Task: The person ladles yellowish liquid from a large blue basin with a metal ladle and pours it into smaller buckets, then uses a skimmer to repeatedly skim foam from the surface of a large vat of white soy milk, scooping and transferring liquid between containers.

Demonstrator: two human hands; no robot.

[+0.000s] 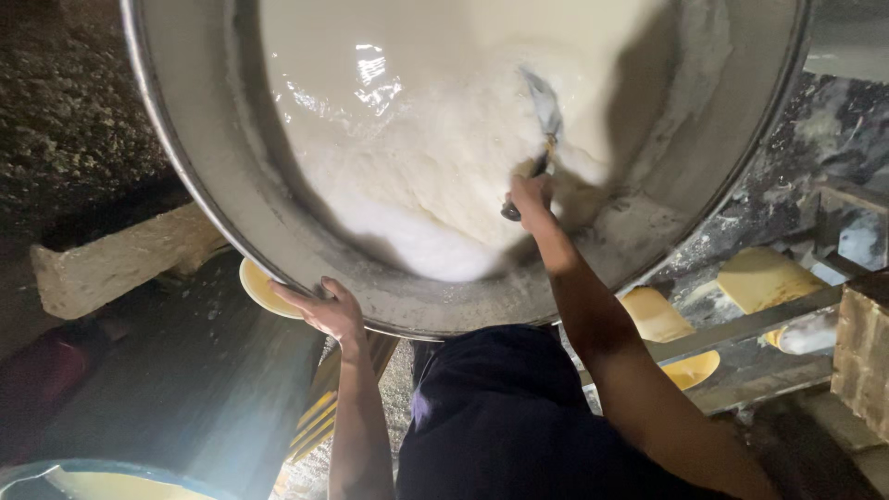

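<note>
A very large round metal pan fills the upper view, holding thick white foamy liquid. My left hand rests on the pan's near rim, fingers spread against the metal. My right hand reaches inside the pan and grips the handle of a flat metal scraper, whose blade lies in the white mass near the right wall. The wall around the scraper is coated with dried white residue.
A pale stone block lies at the left beside dark ground. Yellow slabs and a yellow dish sit on a metal frame at the right. Another yellow dish shows under the rim. A blue-rimmed tub is at bottom left.
</note>
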